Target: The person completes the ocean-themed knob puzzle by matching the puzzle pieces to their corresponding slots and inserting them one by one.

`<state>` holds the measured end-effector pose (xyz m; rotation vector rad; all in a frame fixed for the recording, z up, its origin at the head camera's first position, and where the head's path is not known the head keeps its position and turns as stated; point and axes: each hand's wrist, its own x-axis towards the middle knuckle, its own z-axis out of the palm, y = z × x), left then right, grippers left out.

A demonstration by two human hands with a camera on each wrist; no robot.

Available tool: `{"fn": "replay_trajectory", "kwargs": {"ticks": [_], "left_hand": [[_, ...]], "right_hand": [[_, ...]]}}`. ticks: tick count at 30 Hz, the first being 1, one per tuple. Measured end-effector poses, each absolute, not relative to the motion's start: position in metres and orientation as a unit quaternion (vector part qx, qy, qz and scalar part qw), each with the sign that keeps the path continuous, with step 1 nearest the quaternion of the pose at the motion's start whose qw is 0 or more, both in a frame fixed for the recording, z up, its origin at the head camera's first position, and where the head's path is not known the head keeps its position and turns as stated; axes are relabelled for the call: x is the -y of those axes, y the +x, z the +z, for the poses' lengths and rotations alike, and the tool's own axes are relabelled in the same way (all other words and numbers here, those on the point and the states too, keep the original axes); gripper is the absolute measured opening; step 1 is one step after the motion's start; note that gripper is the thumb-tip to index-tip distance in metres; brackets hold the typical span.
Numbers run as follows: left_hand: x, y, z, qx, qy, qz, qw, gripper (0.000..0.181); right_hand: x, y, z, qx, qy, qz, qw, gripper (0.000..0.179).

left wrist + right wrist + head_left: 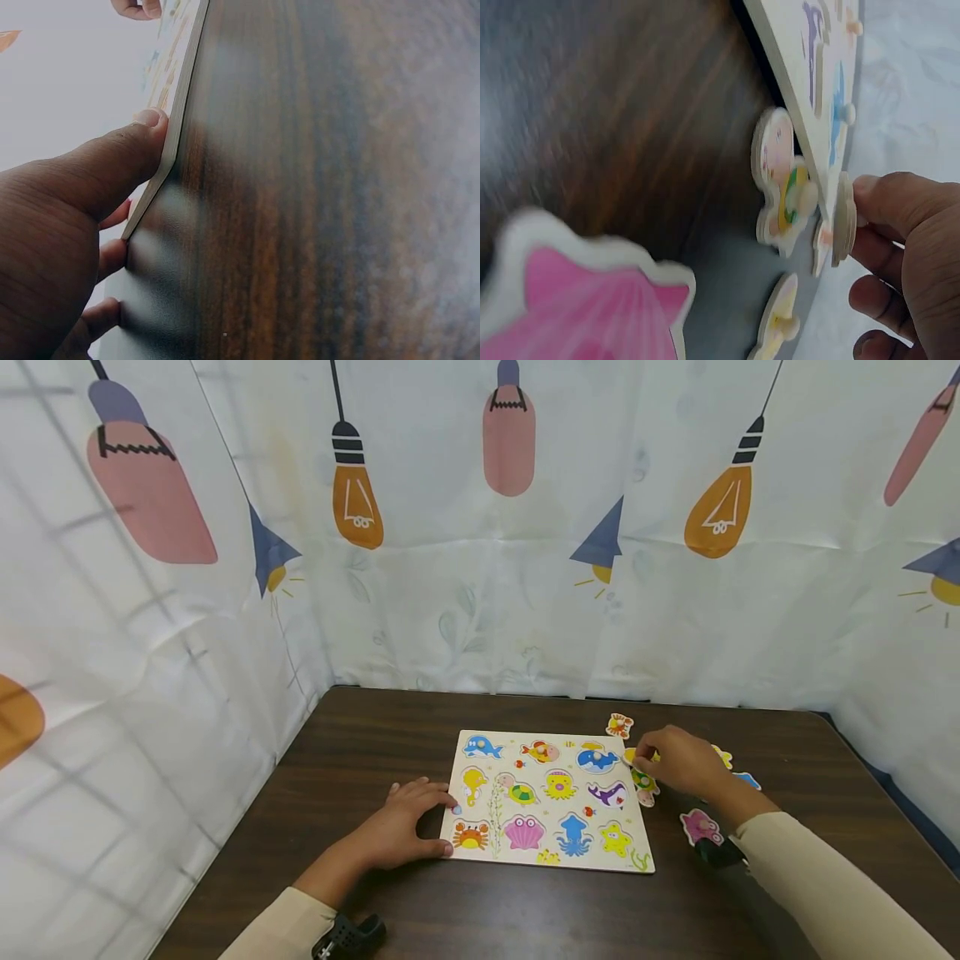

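A wooden peg puzzle board [517, 857] with sea-animal pictures lies on the dark table. At its left edge rests my left hand [405, 827], fingers spread; in the left wrist view the thumb [152, 120] presses the board's edge near a corner. Beyond the board's right edge, my right hand [678, 764] pinches a wooden puzzle piece [845, 221], seen edge-on in the right wrist view, close to the board's corner. Its picture is mostly hidden by the fingers. Just below that hand a turtle piece [645, 783] lies beside the board.
An orange crab-like piece [618, 725] lies behind the board's far right corner. Right of my right hand are a yellow piece [723, 757] and a blue piece [747, 781]. A pink piece [701, 827] lies nearer my right forearm. A patterned white curtain [450, 610] hangs behind the table.
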<state>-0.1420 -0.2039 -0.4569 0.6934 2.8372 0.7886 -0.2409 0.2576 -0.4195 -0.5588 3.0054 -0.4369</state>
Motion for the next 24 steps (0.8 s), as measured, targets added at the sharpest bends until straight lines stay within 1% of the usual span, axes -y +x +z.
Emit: {"fn": "replay_trajectory", "kwargs": {"ticks": [11, 14, 19, 24], "left_hand": [[0.204, -0.141, -0.456, -0.935, 0.231, 0.263, 0.057, 0.056], [0.204, -0.141, -0.457, -0.935, 0.231, 0.263, 0.057, 0.056], [0.204, -0.141, -0.457, -0.935, 0.234, 0.262, 0.053, 0.055], [0.204, -0.142, -0.457, -0.934, 0.235, 0.263, 0.053, 0.056]], "right_hand": [[-0.245, -0.231, -0.428, -0.968, -0.180, -0.163, 0.055, 0.014], [-0.245, -0.229, -0.429, -0.970, -0.176, -0.161, 0.051, 0.013], [-0.248, -0.226, -0.429, -0.966, -0.196, -0.164, 0.036, 0.007], [-0.250, -0.226, -0.432, -0.962, -0.206, -0.173, 0.047, 0.009]]}}
